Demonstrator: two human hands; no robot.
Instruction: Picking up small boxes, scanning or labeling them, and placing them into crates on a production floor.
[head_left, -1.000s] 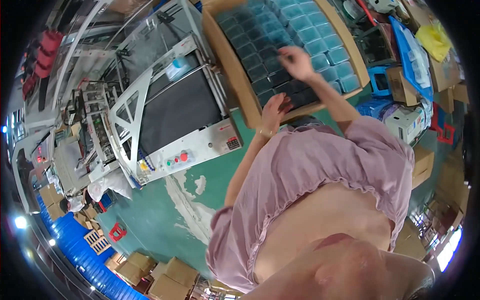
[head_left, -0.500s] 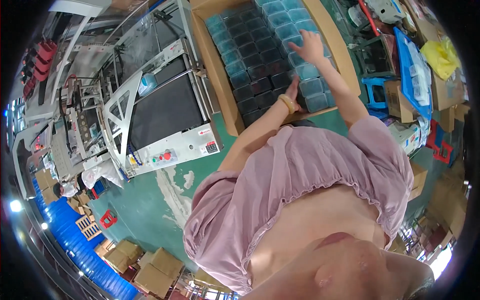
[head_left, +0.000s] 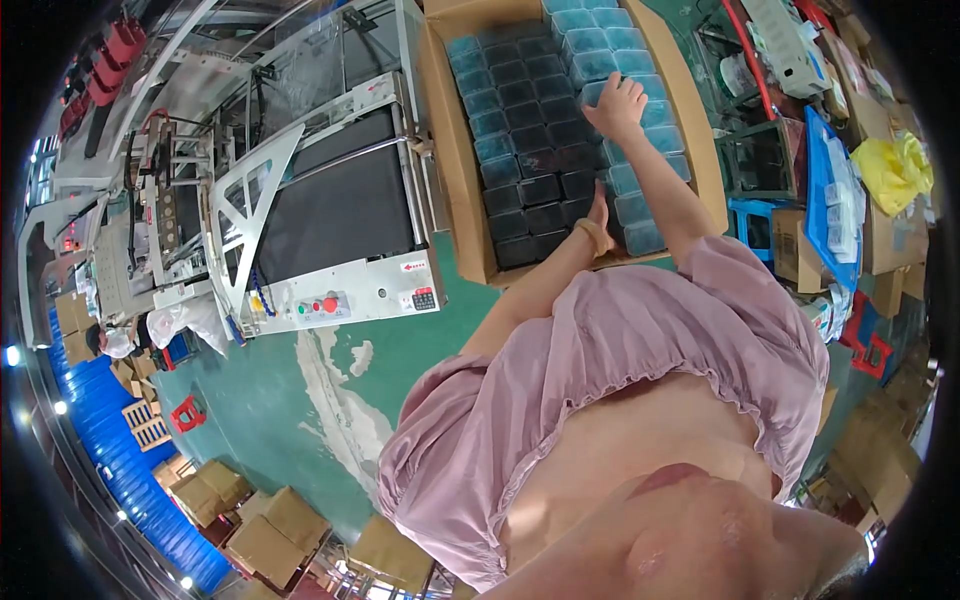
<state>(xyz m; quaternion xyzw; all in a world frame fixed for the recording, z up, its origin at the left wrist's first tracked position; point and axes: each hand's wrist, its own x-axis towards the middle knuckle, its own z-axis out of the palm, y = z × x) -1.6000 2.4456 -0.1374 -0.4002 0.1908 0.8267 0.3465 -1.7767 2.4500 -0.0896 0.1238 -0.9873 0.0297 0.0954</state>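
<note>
An open cardboard carton (head_left: 702,160) lies in front of me, packed with rows of small rectangular boxes. Clear bluish boxes (head_left: 640,210) form the right-hand block, and black boxes (head_left: 540,140) fill the middle. Another column of bluish boxes (head_left: 490,122) runs along the left wall. My left hand (head_left: 600,218), with a bracelet at the wrist, is held flat on edge against the near end, between the black and bluish boxes. Over the left edge of the bluish block rests my right hand (head_left: 616,108), its fingers stretched out. Neither hand appears to hold a box.
A machine with a dark conveyor belt (head_left: 340,200) and a button panel (head_left: 325,305) stands left of the carton. At right are a blue stool (head_left: 752,225), a blue tray (head_left: 830,200) and a yellow bag (head_left: 892,175). Cardboard boxes (head_left: 270,540) sit behind on the green floor.
My view has shifted, so the carton appears farther right. My right hand has moved left relative to the carton. A small bluish object on the conveyor has moved left, behind the white frame.
</note>
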